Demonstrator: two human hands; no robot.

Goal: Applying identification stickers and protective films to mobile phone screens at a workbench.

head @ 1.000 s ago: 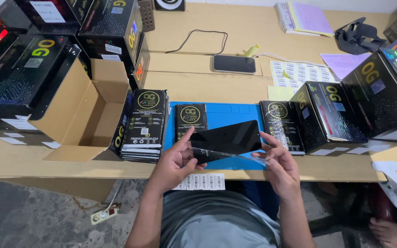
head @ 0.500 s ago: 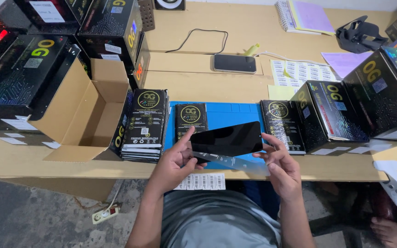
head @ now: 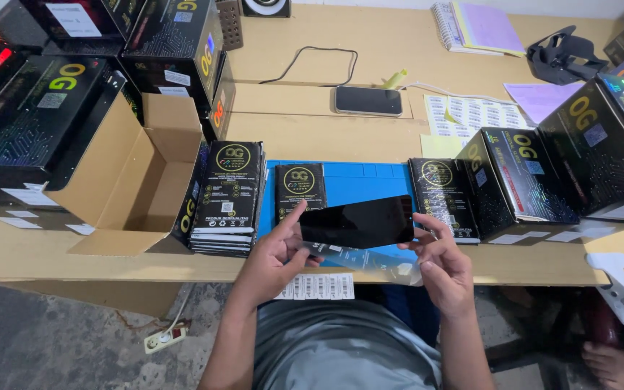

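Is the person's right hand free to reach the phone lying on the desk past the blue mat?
Probably not right away: the right hand holds the dark screen panel with the left hand. The path to the phone looks open.

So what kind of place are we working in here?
Most likely a small packing or stockroom desk for phone parts. Stacks of black product boxes crowd a wooden table, an open cardboard carton sits to one side, and both hands hold a dark glass panel over a blue work mat.

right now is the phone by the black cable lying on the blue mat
No, the phone by the black cable lies on bare wooden desk beyond the blue mat, apart from it.
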